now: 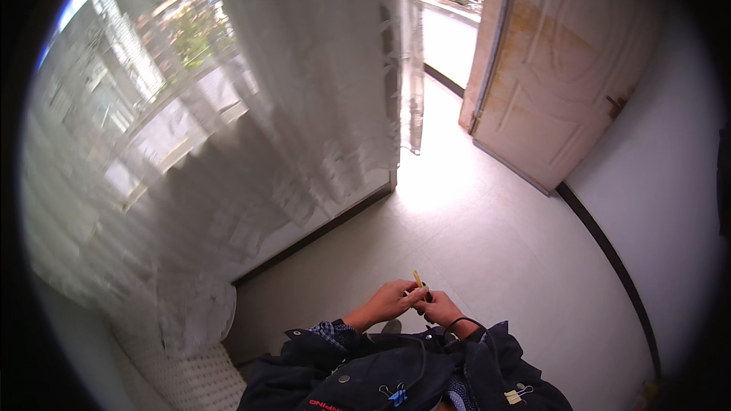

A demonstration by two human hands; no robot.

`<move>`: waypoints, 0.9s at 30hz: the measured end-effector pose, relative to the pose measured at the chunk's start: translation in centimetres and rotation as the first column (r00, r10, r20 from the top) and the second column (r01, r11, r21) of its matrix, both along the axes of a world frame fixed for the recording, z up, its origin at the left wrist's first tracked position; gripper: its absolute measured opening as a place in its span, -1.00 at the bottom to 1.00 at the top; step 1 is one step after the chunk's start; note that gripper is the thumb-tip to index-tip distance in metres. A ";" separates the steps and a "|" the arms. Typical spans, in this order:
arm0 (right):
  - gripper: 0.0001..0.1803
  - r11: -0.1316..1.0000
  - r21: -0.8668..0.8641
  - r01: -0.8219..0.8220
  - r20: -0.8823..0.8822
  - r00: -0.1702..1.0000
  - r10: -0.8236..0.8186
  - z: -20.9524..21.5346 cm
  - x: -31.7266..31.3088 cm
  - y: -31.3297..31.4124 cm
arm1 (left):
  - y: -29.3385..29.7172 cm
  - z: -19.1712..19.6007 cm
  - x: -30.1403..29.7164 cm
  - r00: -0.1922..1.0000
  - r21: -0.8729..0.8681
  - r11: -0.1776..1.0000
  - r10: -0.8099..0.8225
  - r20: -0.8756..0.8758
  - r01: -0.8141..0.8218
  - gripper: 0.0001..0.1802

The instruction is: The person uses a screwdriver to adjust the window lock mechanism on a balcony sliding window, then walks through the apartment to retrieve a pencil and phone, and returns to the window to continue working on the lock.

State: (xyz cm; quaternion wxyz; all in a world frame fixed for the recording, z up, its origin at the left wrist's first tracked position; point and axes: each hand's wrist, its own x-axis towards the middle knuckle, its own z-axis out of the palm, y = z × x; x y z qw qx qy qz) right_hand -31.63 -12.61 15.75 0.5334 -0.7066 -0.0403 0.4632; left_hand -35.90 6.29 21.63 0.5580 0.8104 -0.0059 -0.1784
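Both my hands meet low in the middle of the head view, above a pale tiled floor. My left hand (390, 301) and my right hand (439, 309) pinch a small thin yellow stick-like object (417, 278) that pokes up between the fingertips. Something small and dark sits between the fingers just below it; what it is cannot be made out. Dark jacket sleeves (396, 369) cover my forearms, and a thin black cord (466, 323) loops by my right wrist.
A sheer white curtain (251, 122) hangs over a large window on the left. A cream door (560, 68) stands open at the upper right, with bright outdoor ground beyond. A white wall with dark skirting (609, 251) runs along the right. A white textured cushion (190, 373) lies lower left.
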 end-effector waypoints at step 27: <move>-0.70 0.946 0.263 -0.188 -0.099 0.970 0.220 0.1 57.5 -0.8 | -3.4 -4.8 53.8 0.714 -0.366 0.639 0.690 -0.114 -0.676 -0.61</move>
